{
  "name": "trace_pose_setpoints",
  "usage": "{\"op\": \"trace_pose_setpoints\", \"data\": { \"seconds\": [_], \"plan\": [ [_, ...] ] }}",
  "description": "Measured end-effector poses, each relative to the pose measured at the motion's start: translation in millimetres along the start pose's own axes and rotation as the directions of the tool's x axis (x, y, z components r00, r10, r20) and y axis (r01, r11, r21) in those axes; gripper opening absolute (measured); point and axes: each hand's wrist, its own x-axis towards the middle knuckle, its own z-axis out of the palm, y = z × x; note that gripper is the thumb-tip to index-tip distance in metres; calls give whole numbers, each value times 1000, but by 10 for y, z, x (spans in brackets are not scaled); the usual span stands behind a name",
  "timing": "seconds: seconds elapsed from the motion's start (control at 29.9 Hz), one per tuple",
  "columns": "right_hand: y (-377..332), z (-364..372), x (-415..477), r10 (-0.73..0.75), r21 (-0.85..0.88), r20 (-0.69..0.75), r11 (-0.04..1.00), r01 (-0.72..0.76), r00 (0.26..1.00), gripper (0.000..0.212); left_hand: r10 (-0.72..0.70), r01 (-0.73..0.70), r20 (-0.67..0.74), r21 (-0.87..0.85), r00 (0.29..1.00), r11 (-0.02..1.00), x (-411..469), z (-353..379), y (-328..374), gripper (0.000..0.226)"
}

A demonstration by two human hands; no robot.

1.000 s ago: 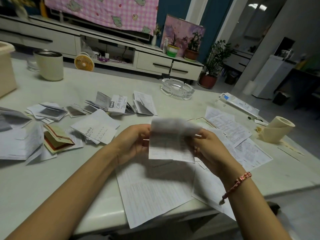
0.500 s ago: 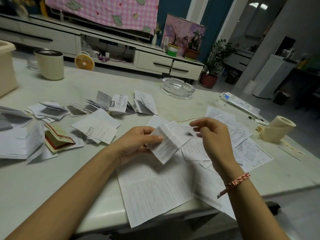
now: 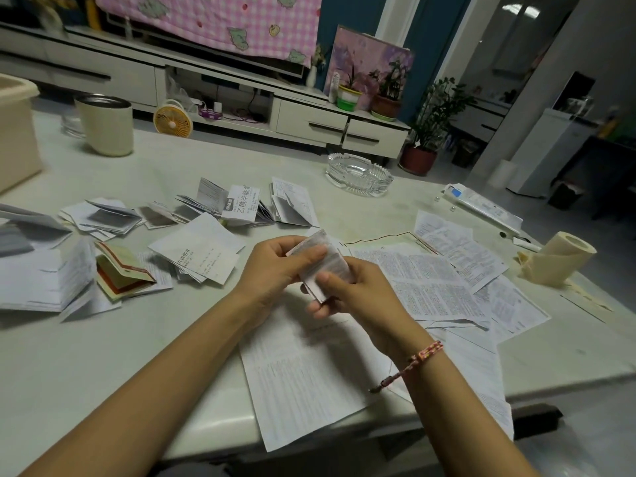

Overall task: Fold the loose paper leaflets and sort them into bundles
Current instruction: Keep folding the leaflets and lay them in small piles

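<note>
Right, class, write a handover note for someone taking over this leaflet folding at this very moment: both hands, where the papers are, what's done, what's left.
Left hand and right hand: both grip one small folded leaflet above the table.
Folded piles lie loosely on the left and centre of the table.
Flat sheets lie on the right; a large sheet overhangs the near edge.
Done: many leaflets folded, and the held one is folded small.
Left: put it with a matching pile, fold the flat sheets, and tidy the piles into bundles.
</note>
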Motion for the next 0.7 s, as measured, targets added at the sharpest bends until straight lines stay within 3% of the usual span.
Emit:
{"op": "trace_pose_setpoints", "data": {
  "seconds": [0.07,0.17,0.27,0.4,0.5,0.57,0.64,0.7],
  "plan": [
    [-9,5,53,39,68,2,997,-39,999,13,83,-79,-99,49,992,996,9,11,-19,3],
    [-21,35,131,69,57,18,996,-70,997,12,110,-98,-235,63,966,993,41,0,-71,19],
    [-52,103,215,91,21,76,995,-93,993,14,-17,24,-270,22,963,999,100,-83,-66,30],
    [-25,188,343,66,-82,-9,994,-67,998,14,-77,70,-329,-32,941,997,177,-134,-63,14],
    [31,305,493,-17,-213,-155,977,-16,988,9,112,-31,-473,176,874,984,200,-169,-60,11],
    [24,481,612,-13,-69,-161,998,2,987,6,314,-92,-535,400,784,912,194,-274,-3,18],
    [-2,637,693,3,68,-133,998,6,991,8,440,-123,-574,506,691,854,173,-340,106,22],
    [27,870,754,-10,39,-107,999,14,994,13,513,-130,-627,552,586,823,202,-443,172,23]
  ]
}}
